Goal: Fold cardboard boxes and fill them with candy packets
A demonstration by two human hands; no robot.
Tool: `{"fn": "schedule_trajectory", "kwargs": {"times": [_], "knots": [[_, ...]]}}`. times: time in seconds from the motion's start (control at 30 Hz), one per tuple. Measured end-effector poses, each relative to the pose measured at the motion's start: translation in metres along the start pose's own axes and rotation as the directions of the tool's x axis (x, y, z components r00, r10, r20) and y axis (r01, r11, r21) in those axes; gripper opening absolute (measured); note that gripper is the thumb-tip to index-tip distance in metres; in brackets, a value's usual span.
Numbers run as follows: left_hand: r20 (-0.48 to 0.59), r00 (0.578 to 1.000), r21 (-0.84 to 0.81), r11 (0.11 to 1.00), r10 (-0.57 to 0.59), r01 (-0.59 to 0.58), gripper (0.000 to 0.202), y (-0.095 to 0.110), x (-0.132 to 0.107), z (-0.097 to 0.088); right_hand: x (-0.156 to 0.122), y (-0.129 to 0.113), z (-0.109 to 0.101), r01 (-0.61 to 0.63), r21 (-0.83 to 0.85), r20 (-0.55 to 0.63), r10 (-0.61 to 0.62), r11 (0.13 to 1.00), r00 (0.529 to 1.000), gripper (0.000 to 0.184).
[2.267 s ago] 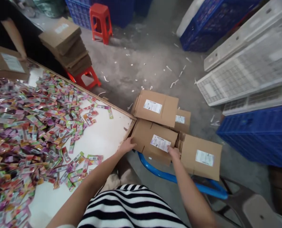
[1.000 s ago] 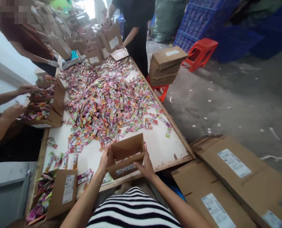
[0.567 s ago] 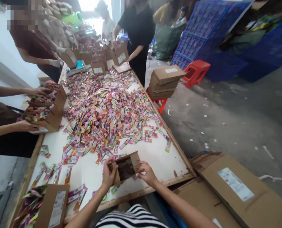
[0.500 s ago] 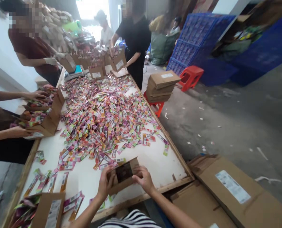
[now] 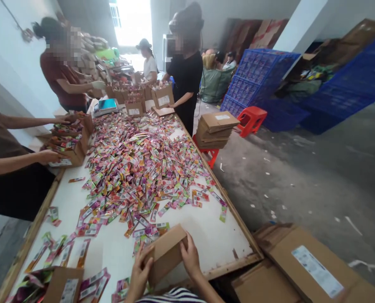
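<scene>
A small brown cardboard box (image 5: 167,252) is held between my two hands at the near end of the white table (image 5: 219,235), tilted so its plain outer faces show. My left hand (image 5: 142,267) grips its left end, thumb on the near face. Around the right end my right hand (image 5: 190,254) is closed. Beyond the box spreads a large heap of small colourful sachets (image 5: 137,168). Near my left arm stands an opened carton (image 5: 62,284) with sachets in it, and several loose sachets lie beside it.
At the left, a co-worker's hands (image 5: 53,156) rest on filled cartons (image 5: 76,153). Other people stand at the far end near a scale (image 5: 105,106). Flattened cartons (image 5: 217,124) are stacked on a red stool (image 5: 211,155); large cartons (image 5: 301,256) lie at the right.
My hands have turned the box over, from its dark open inside showing to its outer faces showing. The co-worker's cartons at the left appear farther up in view as the camera shifted.
</scene>
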State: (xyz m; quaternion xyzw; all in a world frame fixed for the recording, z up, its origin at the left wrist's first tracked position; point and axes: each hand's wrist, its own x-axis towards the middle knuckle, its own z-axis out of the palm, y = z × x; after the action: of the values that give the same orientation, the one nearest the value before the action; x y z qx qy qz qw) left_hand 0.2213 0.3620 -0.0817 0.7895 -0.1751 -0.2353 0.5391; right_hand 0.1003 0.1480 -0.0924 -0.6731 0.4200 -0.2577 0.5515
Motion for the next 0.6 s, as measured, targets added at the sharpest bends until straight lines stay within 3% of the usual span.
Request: {"fn": "schedule_trajectory", "kwargs": {"times": [0.1, 0.17, 0.23, 0.33, 0.4, 0.47, 0.53, 0.6], "knots": [[-0.121, 0.989, -0.128, 0.989, -0.085, 0.070, 0.073, 0.004, 0.002, 0.019, 0.015, -0.010, -0.019, -0.056, 0.069, 0.243, 0.037, 0.996, 0.969, 0.068], [-0.061, 0.988, -0.164, 0.978, -0.140, 0.129, 0.076, 0.012, 0.006, 0.018, 0.027, -0.023, -0.026, -0.108, 0.076, 0.385, 0.071, 0.991, 0.920, 0.074], [0.016, 0.988, -0.128, 0.980, -0.154, 0.155, 0.064, 0.023, 0.013, 0.014, 0.037, -0.037, -0.024, -0.135, -0.003, 0.431, 0.123, 0.991, 0.894, 0.075], [-0.022, 0.993, 0.071, 0.990, -0.118, 0.119, 0.035, 0.040, 0.023, 0.013, 0.041, -0.054, -0.010, -0.104, -0.323, 0.277, 0.199, 0.941, 0.940, 0.064], [-0.098, 0.992, 0.216, 0.972, -0.077, 0.097, 0.024, 0.048, 0.028, 0.017, 0.036, -0.060, 0.000, -0.093, -0.568, 0.135, 0.205, 0.818, 0.969, 0.055], [-0.129, 0.991, 0.327, 0.942, -0.039, 0.080, 0.025, 0.055, 0.030, 0.020, 0.030, -0.066, 0.006, -0.110, -0.713, 0.055, 0.211, 0.693, 0.976, 0.050], [-0.099, 0.995, 0.461, 0.887, 0.012, 0.035, 0.028, 0.059, 0.028, 0.022, 0.025, -0.070, 0.009, -0.132, -0.761, 0.024, 0.231, 0.635, 0.973, 0.049], [0.035, 0.994, 0.600, 0.793, 0.101, -0.102, 0.038, 0.064, 0.024, 0.024, 0.022, -0.071, 0.010, -0.150, -0.758, 0.006, 0.237, 0.635, 0.972, 0.049]]}}
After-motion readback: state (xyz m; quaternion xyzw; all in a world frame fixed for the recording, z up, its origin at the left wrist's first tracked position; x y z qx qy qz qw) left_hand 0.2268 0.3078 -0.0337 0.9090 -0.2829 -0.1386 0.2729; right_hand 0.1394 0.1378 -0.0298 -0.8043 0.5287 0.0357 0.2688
